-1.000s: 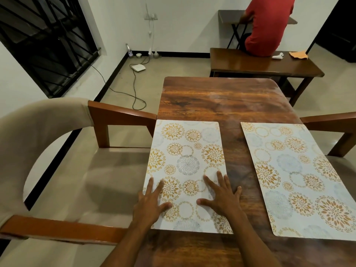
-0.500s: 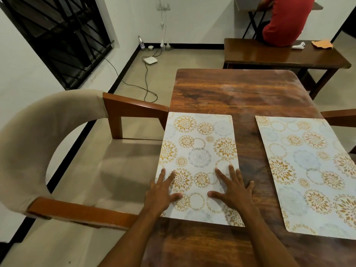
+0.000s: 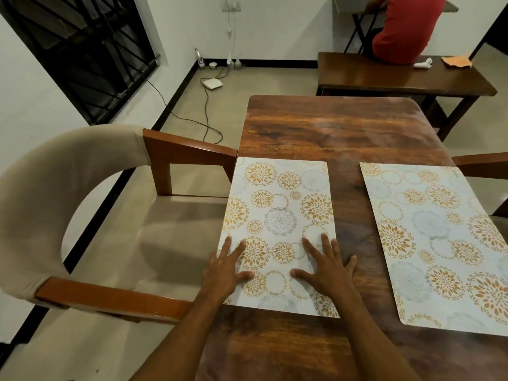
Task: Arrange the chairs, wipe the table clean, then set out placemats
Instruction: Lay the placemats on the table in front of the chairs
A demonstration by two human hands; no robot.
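Since the earlier frame the view had swung left, while both hands stayed flat on the near placemat. The left hand lay spread and released on its left edge, the right hand likewise open at its right edge, grasping nothing. This mat sat at the worktop edge facing the chair; a second placemat lay well apart. Setting out looked nearly done, only final squaring left

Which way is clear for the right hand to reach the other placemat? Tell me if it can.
Probably yes. The right hand lies flat on the left placemat, and only a bare strip of table separates it from the right placemat. Nothing stands between them.
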